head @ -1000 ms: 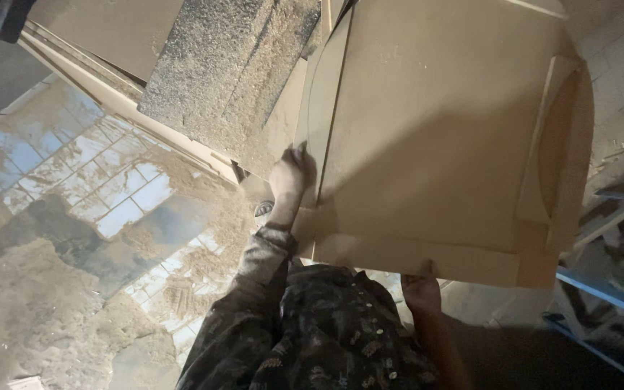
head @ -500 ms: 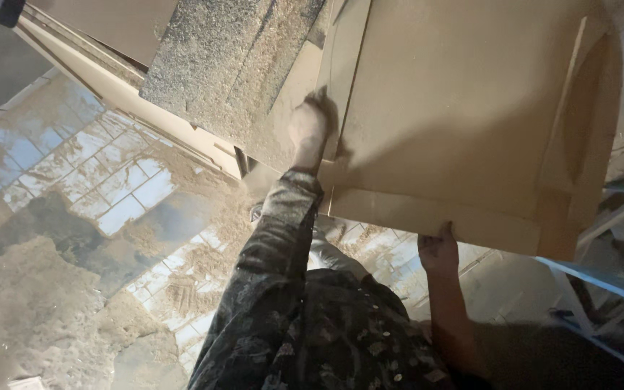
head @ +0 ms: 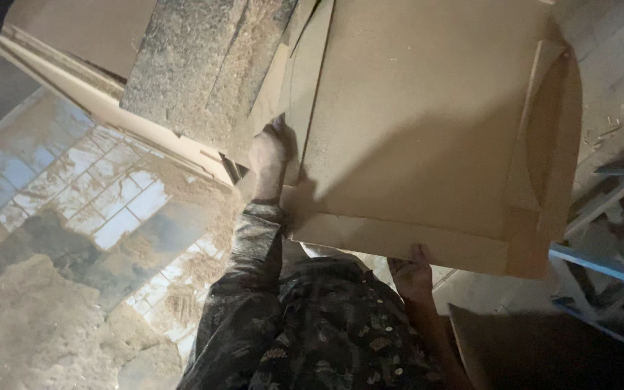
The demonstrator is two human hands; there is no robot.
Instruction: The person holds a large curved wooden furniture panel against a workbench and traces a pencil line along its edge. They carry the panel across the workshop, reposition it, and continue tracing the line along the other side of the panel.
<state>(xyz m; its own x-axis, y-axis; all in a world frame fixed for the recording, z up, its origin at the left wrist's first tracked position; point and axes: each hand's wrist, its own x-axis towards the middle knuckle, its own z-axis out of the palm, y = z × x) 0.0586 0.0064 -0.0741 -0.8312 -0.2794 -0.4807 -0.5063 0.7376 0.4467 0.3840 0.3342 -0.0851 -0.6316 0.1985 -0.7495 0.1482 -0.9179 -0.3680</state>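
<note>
Sawdust covers the tiled floor [head: 74,217] below. Left hand [head: 269,153] grips the tan board [head: 427,130] at its side edge; right hand [head: 411,272] clasps its lower edge, holding it up.

There is a single view, taken from a camera on the person's head and aimed steeply down along their own body. It sits close: the patterned sleeve [head: 254,289] and torso fill the lower middle of the frame, with the left hand [head: 267,155] and right hand [head: 412,273] just beyond. A large tan board [head: 427,123] takes up the upper right, very near the lens. The tiled, dusty floor [head: 74,217] shows at the left, further off. No second view overlaps it.
</note>
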